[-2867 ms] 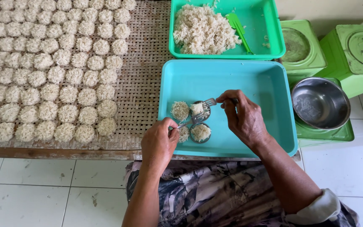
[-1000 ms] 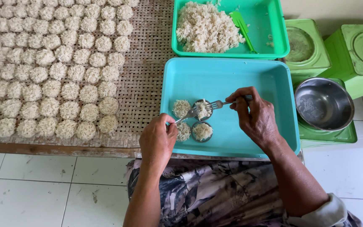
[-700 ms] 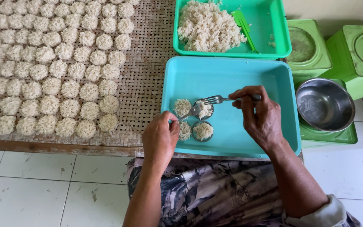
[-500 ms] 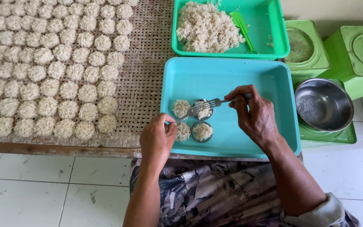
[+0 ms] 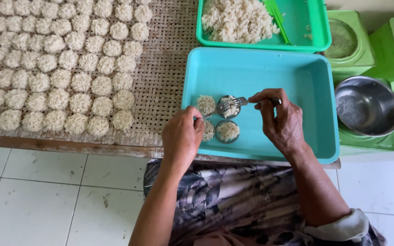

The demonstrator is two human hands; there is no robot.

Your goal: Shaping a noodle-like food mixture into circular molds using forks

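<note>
Fork (image 5: 230,104) tines are pressing into a round mould (image 5: 228,106) of noodles inside the turquoise tray (image 5: 270,73), the right hand (image 5: 281,120) pinching its handle. Left hand (image 5: 182,135) is curling closed at the tray's near-left edge beside another filled mould (image 5: 227,131); what it is grasping I cannot tell.

4 small moulds (image 5: 228,131) lie in the tray (image 5: 297,82), mat (image 5: 165,91) left, bowl (image 5: 368,105) right.

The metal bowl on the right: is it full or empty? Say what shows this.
Empty. The metal bowl shows its bare, shiny inner bottom, with none of the white noodle-like strands that fill the green tray behind it.
</note>
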